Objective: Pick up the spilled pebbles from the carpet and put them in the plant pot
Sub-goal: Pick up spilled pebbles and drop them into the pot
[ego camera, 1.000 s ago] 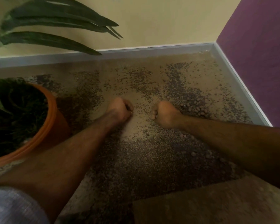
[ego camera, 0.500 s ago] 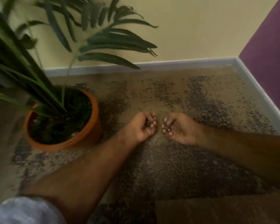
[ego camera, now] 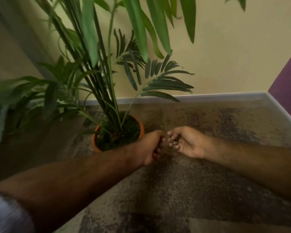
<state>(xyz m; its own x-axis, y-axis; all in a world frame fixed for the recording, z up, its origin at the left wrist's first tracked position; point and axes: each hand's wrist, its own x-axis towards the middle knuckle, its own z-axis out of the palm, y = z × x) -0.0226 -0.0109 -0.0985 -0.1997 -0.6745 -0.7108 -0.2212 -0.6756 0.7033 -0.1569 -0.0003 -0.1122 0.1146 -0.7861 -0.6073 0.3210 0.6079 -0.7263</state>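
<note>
Head view puts both of my hands in the middle of the scene, raised above the carpet (ego camera: 200, 190) and almost meeting, just right of the plant pot (ego camera: 141, 130). My left hand (ego camera: 151, 148) is curled into a loose fist, thumb side up, fingers wrapped inward; I can see dark bits between the curled fingers, which look like pebbles, though blur keeps me from being sure how many it has. It sits against the near right edge of the orange pot from this angle. My right hand (ego camera: 186, 142) is turned palm up and cupped, fingers bent halfway in, with a few small brown pebbles (ego camera: 174, 142) resting on the fingers. The two sets of fingertips are just beside each other, with a narrow gap between them.

The pot stands on the carpet at the left of centre, filled with dark soil, and the palm plant (ego camera: 111, 68) rises out of it with long green fronds spreading left and up across the yellow wall (ego camera: 225, 56). Spilled pebbles and dark grit lie scattered over the carpet, thickest to the right of my hands and toward the far right corner, and also in the near ground under my forearms. A pale baseboard (ego camera: 217, 95) runs along the far edge, meeting a purple wall (ego camera: 289, 81) at the right. A light grey sleeve (ego camera: 5, 214) shows at the near left corner.
</note>
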